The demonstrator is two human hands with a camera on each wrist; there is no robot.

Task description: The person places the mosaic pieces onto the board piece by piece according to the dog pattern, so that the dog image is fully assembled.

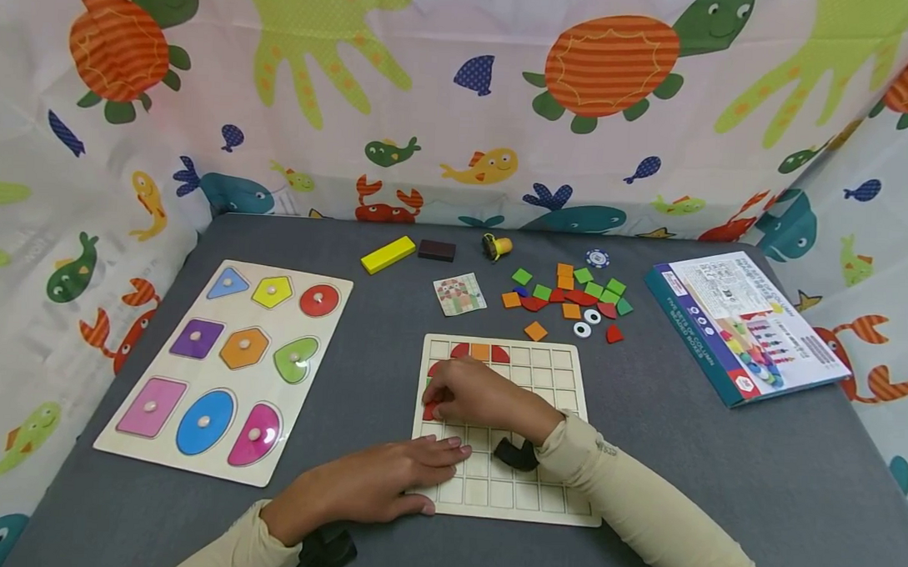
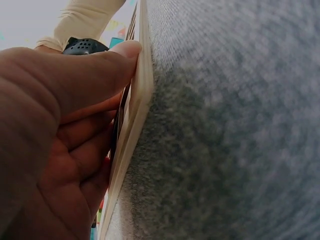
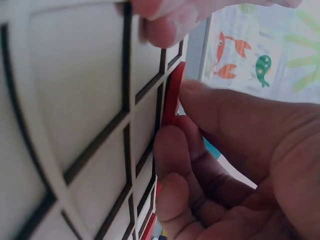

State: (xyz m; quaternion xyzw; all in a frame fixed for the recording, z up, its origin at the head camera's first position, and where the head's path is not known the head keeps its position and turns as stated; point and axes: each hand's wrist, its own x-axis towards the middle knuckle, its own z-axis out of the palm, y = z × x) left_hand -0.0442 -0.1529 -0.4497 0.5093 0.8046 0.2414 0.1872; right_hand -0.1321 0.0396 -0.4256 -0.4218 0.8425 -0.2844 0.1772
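A pale wooden grid board (image 1: 559, 493) lies in front of me, with red quarter-round pieces and an orange square (image 1: 480, 352) in cells of its top row. Over the board's left side, my right hand (image 1: 480, 394) has its fingers curled. The right wrist view shows its thumb and fingertips pinching a thin red piece (image 3: 174, 95) at a cell by the board's edge. My left hand (image 1: 387, 481) rests on the board's lower left corner with fingers extended; in the left wrist view the thumb (image 2: 112, 62) lies along the board's edge. The right hand covers part of the left column.
Loose green, orange and red pieces (image 1: 566, 300) are scattered behind the board, near a small picture card (image 1: 459, 294). A shape puzzle board (image 1: 256, 468) lies at left, a boxed set (image 1: 753, 323) at right. Yellow (image 1: 388, 254) and dark blocks (image 1: 436, 250) lie at the back.
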